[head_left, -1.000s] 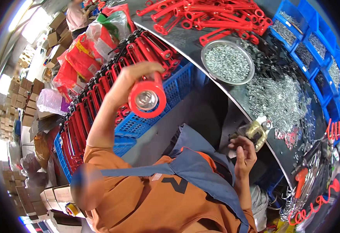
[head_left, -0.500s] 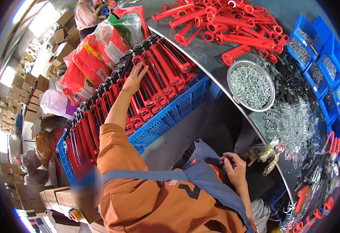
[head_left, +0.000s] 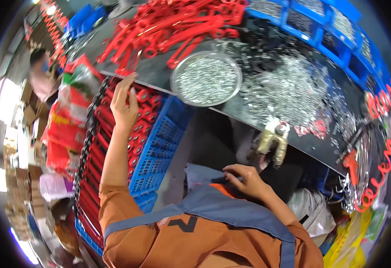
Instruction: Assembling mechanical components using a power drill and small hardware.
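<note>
My left hand [head_left: 125, 105] is stretched forward, fingers extended and holding nothing. It hovers at the bench's near edge, above a blue crate [head_left: 153, 149] packed with long red metal frames [head_left: 108, 154] that have black fittings at one end. Just beyond its fingertips lies a heap of loose red frames with ring-shaped ends [head_left: 177, 24]. Close to my waist is my right hand [head_left: 247, 180], its fingers loosely bent with the thumb apart and nothing visible in them. A round metal bowl [head_left: 239, 85] full of small silvery parts rests on the bench between the two sides.
Loose springs and small metal parts [head_left: 289, 96] are spread over the bench, with blue bins [head_left: 352, 58] behind. A brass-coloured fixture [head_left: 273, 140] juts from the bench edge. Red coiled hose [head_left: 378, 178] hangs at right. Plastic bags [head_left: 66, 129] and another person [head_left: 41, 78] are at left.
My view has turned right, so the bench now sits more centrally. My left hand has moved from over the crated frames to the bench edge. My right hand stays near my waist.
</note>
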